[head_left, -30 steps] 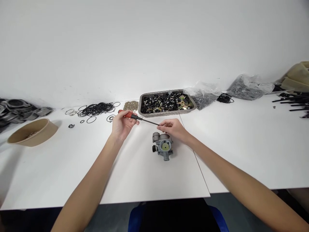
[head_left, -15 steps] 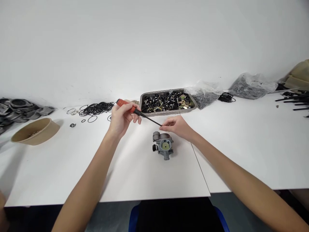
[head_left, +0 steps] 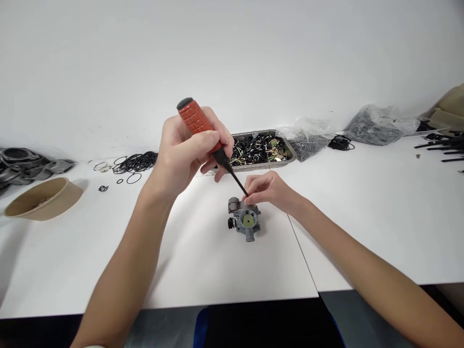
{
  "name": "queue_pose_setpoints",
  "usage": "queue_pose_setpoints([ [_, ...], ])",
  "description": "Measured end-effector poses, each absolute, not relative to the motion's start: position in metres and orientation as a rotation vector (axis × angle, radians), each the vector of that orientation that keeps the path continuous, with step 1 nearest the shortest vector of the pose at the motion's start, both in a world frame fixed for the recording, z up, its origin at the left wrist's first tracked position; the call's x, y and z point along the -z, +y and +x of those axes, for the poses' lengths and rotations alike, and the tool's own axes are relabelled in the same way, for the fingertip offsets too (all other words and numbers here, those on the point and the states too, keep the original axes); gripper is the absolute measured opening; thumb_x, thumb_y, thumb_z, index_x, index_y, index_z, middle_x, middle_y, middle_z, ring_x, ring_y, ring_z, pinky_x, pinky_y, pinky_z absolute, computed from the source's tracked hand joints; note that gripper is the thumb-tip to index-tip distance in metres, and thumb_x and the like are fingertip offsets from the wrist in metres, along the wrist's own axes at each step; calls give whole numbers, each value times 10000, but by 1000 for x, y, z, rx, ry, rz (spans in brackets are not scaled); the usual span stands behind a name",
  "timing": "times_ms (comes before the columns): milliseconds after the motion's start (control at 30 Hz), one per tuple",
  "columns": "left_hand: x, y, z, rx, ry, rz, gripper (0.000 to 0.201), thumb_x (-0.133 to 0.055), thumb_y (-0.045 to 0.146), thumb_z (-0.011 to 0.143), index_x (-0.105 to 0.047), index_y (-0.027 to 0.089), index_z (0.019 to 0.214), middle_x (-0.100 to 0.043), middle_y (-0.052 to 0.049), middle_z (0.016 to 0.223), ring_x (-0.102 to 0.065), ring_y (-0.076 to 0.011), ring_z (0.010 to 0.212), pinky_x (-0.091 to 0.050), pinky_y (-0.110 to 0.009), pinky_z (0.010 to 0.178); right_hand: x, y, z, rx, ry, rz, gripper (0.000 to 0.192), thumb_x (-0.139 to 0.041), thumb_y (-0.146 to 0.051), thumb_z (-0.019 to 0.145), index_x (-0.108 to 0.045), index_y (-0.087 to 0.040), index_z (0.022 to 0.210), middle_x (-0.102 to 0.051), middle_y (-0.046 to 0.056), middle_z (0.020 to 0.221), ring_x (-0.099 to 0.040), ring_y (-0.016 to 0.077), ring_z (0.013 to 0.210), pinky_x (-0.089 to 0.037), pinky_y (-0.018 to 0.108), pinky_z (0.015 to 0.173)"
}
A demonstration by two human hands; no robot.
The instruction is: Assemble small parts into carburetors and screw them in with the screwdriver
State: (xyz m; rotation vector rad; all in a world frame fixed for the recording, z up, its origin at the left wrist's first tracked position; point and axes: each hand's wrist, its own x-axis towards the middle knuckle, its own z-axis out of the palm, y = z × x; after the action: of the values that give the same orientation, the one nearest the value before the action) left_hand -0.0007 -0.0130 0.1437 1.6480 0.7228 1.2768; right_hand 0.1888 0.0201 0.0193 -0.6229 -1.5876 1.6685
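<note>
My left hand (head_left: 188,150) is closed around the red handle of a screwdriver (head_left: 197,118), holding it tilted with the dark shaft pointing down to the right. At the shaft's tip, my right hand (head_left: 264,187) pinches with thumb and fingertips; whether a small part sits between them is hidden. Just below the fingertips a grey metal carburetor (head_left: 249,227) rests on the white table, a black knob on its left side and a yellow-green disc in its round opening.
Behind the hands stands a metal tray (head_left: 250,167) of small black and brass-coloured parts. Black rubber rings (head_left: 139,163) lie to the left, near a tan bowl (head_left: 61,200). Clear plastic bags of parts (head_left: 379,126) and black rods (head_left: 449,150) are at the right.
My left hand has risen and come closer, tipping the screwdriver more steeply. The right hand, still at the tip, has moved slightly down to the carburetor's upper edge.
</note>
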Motion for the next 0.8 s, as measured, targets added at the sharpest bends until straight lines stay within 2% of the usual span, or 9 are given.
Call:
queue_pose_setpoints([
  [167, -142, -19, -9, -1346, 560, 1791, 85, -597, 195, 764, -583, 145, 697, -621, -33, 654, -463, -73, 396, -415, -235, 361, -17, 15, 183, -1708, -1582, -545, 123, -867, -242, 611, -764, -207, 669, -584, 1, 719, -583, 109, 618, -472, 247, 525],
  [267, -140, -20, -12, -1294, 603, 1759, 93, -590, 198, 768, -582, 152, 688, -623, -34, 657, -444, -69, 382, -403, -237, 353, -17, 12, 182, -1713, -1691, -470, 122, -865, -223, 619, -769, -209, 693, -613, 13, 744, -617, 138, 695, -517, 284, 621],
  [333, -140, -22, -13, -1283, 632, 1737, 109, -578, 214, 770, -578, 156, 677, -619, -29, 641, -413, -62, 359, -372, -229, 338, -19, 12, 183, -1696, -1806, -431, 162, -865, -235, 624, -776, -215, 758, -640, 35, 845, -633, 167, 807, -535, 315, 718],
  [400, -142, -22, -15, -1287, 674, 1737, 138, -564, 243, 782, -571, 163, 670, -614, -25, 622, -402, -62, 345, -357, -227, 336, -21, 13, 186, -1636, -1950, -421, 372, -886, -264, 588, -769, -240, 941, -631, 63, 1079, -608, 211, 1017, -520, 354, 868],
  [467, -143, -22, -19, -1292, 719, 1761, 162, -564, 273, 789, -564, 170, 665, -615, -29, 612, -422, -79, 344, -371, -247, 344, -24, 14, 189, -1559, -2110, -427, 664, -908, -299, 538, -690, -283, 1164, -521, 74, 1327, -507, 254, 1221, -463, 386, 995],
  [533, -144, -20, -23, -1296, 753, 1789, 162, -582, 289, 780, -561, 177, 664, -621, -36, 611, -450, -100, 355, -400, -274, 362, -26, 13, 191, -1511, -2248, -446, 811, -910, -331, 524, -609, -313, 1276, -409, 69, 1451, -426, 275, 1316, -430, 393, 1044],
  [633, -143, -18, -27, -1305, 774, 1789, 135, -611, 285, 753, -576, 183, 672, -632, -40, 614, -445, -105, 359, -419, -292, 375, -26, 11, 191, -1521, -2353, -524, 745, -876, -377, 584, -605, -302, 1273, -356, 68, 1488, -448, 268, 1303, -481, 347, 994],
  [800, -140, -16, -24, -1340, 774, 1780, 106, -605, 239, 760, -596, 172, 678, -630, -40, 610, -407, -85, 333, -342, -257, 328, -23, 8, 187, -1595, -2324, -565, 674, -844, -391, 637, -610, -259, 1255, -393, 83, 1450, -529, 232, 1221, -502, 314, 982],
])
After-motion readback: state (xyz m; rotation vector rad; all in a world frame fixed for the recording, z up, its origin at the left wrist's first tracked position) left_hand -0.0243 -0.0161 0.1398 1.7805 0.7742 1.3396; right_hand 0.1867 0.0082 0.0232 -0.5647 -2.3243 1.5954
